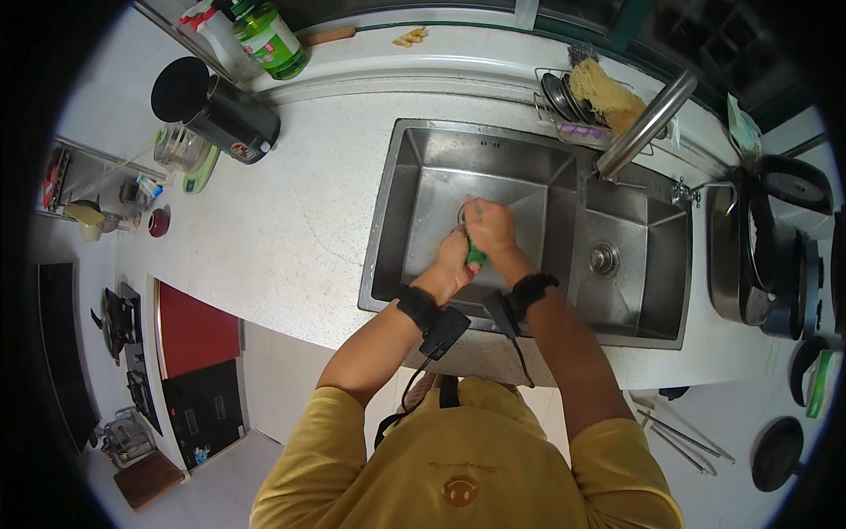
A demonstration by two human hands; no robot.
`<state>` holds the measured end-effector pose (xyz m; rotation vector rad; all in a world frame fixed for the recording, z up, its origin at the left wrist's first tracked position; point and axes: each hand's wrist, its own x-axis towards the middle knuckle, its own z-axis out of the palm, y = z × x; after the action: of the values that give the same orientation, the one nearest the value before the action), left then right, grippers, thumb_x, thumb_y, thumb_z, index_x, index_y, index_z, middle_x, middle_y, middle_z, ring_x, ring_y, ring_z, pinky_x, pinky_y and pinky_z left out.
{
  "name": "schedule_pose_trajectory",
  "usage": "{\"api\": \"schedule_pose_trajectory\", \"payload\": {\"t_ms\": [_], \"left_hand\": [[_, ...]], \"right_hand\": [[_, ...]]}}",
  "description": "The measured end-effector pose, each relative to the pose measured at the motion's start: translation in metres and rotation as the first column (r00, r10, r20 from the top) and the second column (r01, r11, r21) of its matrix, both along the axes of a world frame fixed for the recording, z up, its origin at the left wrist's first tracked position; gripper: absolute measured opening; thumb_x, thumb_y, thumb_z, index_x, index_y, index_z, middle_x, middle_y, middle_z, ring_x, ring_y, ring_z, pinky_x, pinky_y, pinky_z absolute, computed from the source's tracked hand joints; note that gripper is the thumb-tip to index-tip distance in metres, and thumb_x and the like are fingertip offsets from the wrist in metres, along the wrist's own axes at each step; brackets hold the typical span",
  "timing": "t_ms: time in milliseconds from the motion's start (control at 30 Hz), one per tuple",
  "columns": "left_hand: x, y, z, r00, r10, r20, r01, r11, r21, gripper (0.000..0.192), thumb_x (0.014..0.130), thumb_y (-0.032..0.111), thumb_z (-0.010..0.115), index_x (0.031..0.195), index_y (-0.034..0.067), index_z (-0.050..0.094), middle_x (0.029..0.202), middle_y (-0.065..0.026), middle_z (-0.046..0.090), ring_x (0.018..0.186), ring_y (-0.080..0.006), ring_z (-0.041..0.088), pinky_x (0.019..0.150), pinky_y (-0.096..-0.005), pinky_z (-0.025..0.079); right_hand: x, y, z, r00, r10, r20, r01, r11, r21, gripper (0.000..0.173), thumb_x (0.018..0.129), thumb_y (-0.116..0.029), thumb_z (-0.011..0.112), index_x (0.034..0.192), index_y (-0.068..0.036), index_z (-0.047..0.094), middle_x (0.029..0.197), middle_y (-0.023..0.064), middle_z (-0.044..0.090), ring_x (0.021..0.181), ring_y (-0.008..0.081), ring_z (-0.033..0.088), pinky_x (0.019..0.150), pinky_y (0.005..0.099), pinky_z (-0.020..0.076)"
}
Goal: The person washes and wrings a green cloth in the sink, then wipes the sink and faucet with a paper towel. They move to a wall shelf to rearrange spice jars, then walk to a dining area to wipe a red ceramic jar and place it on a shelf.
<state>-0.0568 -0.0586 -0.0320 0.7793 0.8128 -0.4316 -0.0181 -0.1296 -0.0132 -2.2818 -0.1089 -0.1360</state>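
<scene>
Over the large basin of the stainless steel double sink (423,149), my two hands are close together. My left hand (455,254) is closed around a green cloth or sponge (474,251), whose lower end shows beside the fingers. Against the upper part of the same green thing lies my right hand (490,225), fingers curled; its exact grip is partly hidden. Part of a round drain shows just left of my right hand. Each wrist wears a black strap with a small black box and cable.
A steel faucet (648,125) leans over the divider. Behind it, a wire rack (545,109) holds dark dishes and a yellow mesh scrubber (605,92). Pans (753,244) stand at the right. A black kettle (238,119), green scale (200,173) and green bottle (271,43) are at the left.
</scene>
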Motion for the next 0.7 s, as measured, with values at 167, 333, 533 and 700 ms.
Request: {"api": "schedule_pose_trajectory", "payload": {"t_ms": [167,333,533,700], "left_hand": [[0.005,0.005,0.006,0.999,0.03,0.04,-0.029,0.999,-0.024,0.02,0.082,0.032,0.046,0.08,0.013,0.051,0.066,-0.0006,0.052,0.049,-0.0112,0.048,0.033,-0.0225,0.029],[0.009,0.006,0.013,0.994,-0.101,0.033,0.096,0.986,0.136,0.024,0.083,0.032,0.045,0.083,0.009,0.053,0.066,-0.0021,0.053,0.049,-0.0109,0.049,0.035,-0.024,0.033],[0.022,0.036,0.036,0.769,-0.632,0.097,0.438,0.631,0.64,0.024,0.083,0.025,0.043,0.096,0.008,0.053,0.074,-0.0044,0.054,0.057,-0.0112,0.051,0.045,-0.0254,0.04],[0.018,0.029,0.042,0.866,-0.339,0.368,0.212,0.915,0.342,0.041,0.082,0.024,0.045,0.119,0.008,0.038,0.099,-0.0105,0.051,0.085,-0.0167,0.051,0.072,-0.0282,0.043]], "right_hand": [[-0.009,0.0,-0.006,0.948,0.176,0.263,-0.222,0.963,0.154,0.017,0.075,-0.02,0.053,0.069,-0.005,0.06,0.062,0.0186,0.055,0.058,0.0373,0.053,0.052,0.0405,0.0429],[0.0,-0.009,-0.002,0.992,0.126,0.02,-0.126,0.992,-0.004,0.03,0.078,-0.029,0.047,0.064,-0.004,0.057,0.063,0.0203,0.055,0.063,0.0386,0.053,0.058,0.0427,0.0423],[0.024,-0.028,0.007,0.965,0.113,-0.237,-0.066,0.978,0.197,0.043,0.083,-0.039,0.04,0.069,-0.001,0.056,0.069,0.0203,0.057,0.072,0.0377,0.054,0.065,0.041,0.041],[0.019,-0.03,0.024,0.885,0.315,-0.344,-0.092,0.841,0.533,0.052,0.085,-0.048,0.03,0.087,0.0,0.052,0.084,0.0186,0.056,0.087,0.0338,0.052,0.078,0.0371,0.0376]]}}
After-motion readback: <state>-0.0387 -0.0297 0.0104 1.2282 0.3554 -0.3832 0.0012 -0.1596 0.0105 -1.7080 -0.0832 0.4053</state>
